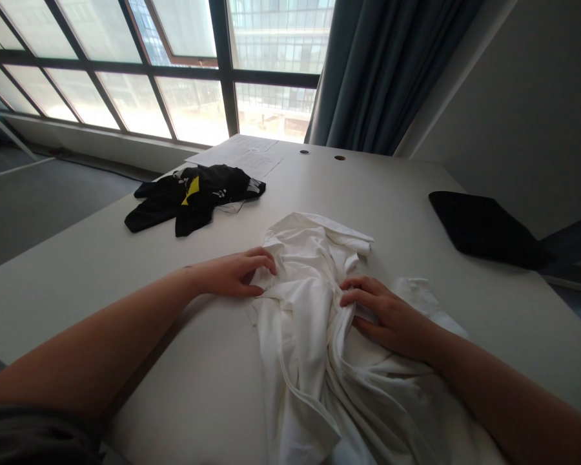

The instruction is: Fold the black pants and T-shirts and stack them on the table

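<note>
A crumpled white garment (314, 258) lies on the white table in front of me, its lower part spreading towards me in long folds. At its left edge rests my left hand (237, 274), fingertips touching the cloth and a gap showing between thumb and fingers. My right hand (380, 313) presses on the garment's right side, its curved fingers over a bunched fold with cloth between them and the thumb. Part of the garment passes under my right wrist, and the exact cut is hidden by the creases.
A black garment with yellow and white patches (193, 197) lies at the table's far left, near papers (244, 152). On the right edge sits a flat black object (487, 229). Two round cable holes are at the back of the table (377, 187). Beyond are windows and a blue-grey curtain (382, 71).
</note>
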Demonstrator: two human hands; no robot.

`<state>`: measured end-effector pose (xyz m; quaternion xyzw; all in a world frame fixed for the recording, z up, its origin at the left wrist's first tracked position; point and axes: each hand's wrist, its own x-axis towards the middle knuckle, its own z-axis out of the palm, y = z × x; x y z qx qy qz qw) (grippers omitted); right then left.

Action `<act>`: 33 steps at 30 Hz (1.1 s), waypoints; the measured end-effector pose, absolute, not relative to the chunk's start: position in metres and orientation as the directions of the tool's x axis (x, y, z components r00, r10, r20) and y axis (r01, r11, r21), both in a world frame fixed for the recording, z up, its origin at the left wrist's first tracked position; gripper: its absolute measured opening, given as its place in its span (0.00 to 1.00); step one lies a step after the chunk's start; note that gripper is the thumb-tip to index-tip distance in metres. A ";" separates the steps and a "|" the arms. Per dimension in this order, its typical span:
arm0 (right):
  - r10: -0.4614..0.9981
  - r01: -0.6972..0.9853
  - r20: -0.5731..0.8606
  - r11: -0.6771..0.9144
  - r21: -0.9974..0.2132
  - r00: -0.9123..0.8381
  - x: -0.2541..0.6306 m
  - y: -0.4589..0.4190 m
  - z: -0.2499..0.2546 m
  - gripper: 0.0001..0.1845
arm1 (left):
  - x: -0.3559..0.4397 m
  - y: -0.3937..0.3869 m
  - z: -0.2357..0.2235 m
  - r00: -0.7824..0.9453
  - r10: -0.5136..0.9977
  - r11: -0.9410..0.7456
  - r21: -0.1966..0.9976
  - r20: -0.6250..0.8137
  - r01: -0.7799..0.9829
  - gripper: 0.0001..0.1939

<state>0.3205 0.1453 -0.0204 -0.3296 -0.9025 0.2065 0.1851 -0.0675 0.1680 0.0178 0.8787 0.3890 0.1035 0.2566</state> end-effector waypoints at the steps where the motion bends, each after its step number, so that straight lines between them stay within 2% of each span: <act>1: 0.672 0.519 0.198 0.697 -0.495 -0.713 0.320 0.145 -0.020 0.13 | -0.065 0.164 0.020 0.590 0.805 -0.490 0.490 -0.061 0.720 0.27; 3: 0.670 0.516 0.202 0.700 -0.494 -0.715 0.320 0.145 -0.020 0.13 | -0.060 0.156 0.025 0.426 0.887 -0.333 0.393 -0.178 0.857 0.29; 4: 0.668 0.513 0.205 0.702 -0.494 -0.716 0.320 0.145 -0.020 0.12 | -0.057 0.152 0.026 0.379 0.898 -0.290 0.349 -0.222 0.891 0.26; 7: 0.667 0.510 0.213 0.703 -0.496 -0.714 0.320 0.145 -0.020 0.12 | -0.050 0.148 0.027 0.411 0.865 -0.316 0.322 -0.288 0.892 0.13; 10: 0.674 0.515 0.210 0.697 -0.500 -0.708 0.321 0.145 -0.021 0.12 | -0.047 0.149 0.024 0.427 0.868 -0.344 0.315 -0.252 0.885 0.08; 12: 0.676 0.515 0.207 0.694 -0.504 -0.707 0.321 0.145 -0.022 0.12 | -0.046 0.148 0.021 0.390 0.896 -0.335 0.254 -0.211 0.907 0.09; 15: 0.671 0.513 0.203 0.697 -0.502 -0.713 0.322 0.146 -0.022 0.12 | -0.045 0.141 0.017 0.283 0.953 -0.274 0.092 -0.109 0.957 0.19; 17: 0.668 0.514 0.202 0.701 -0.494 -0.717 0.322 0.146 -0.022 0.12 | -0.042 0.136 0.016 0.243 0.965 -0.242 0.030 -0.100 0.970 0.22; 20: 0.667 0.518 0.203 0.705 -0.485 -0.717 0.322 0.147 -0.021 0.12 | -0.035 0.131 0.016 0.271 0.953 -0.263 0.075 -0.135 0.962 0.19; 24: 0.662 0.515 0.204 0.709 -0.481 -0.721 0.321 0.146 -0.020 0.12 | -0.029 0.132 0.014 0.344 0.932 -0.309 0.246 -0.112 0.919 0.12; 28: 0.659 0.515 0.202 0.713 -0.476 -0.725 0.321 0.146 -0.019 0.12 | -0.034 0.140 0.009 0.390 0.915 -0.322 0.394 -0.104 0.861 0.14; 30: 0.663 0.518 0.198 0.708 -0.480 -0.722 0.321 0.146 -0.018 0.12 | -0.037 0.142 0.009 0.393 0.915 -0.330 0.397 -0.089 0.857 0.14; 33: 0.669 0.520 0.194 0.699 -0.491 -0.718 0.321 0.146 -0.019 0.12 | -0.040 0.141 0.015 0.337 0.934 -0.291 0.291 -0.121 0.911 0.14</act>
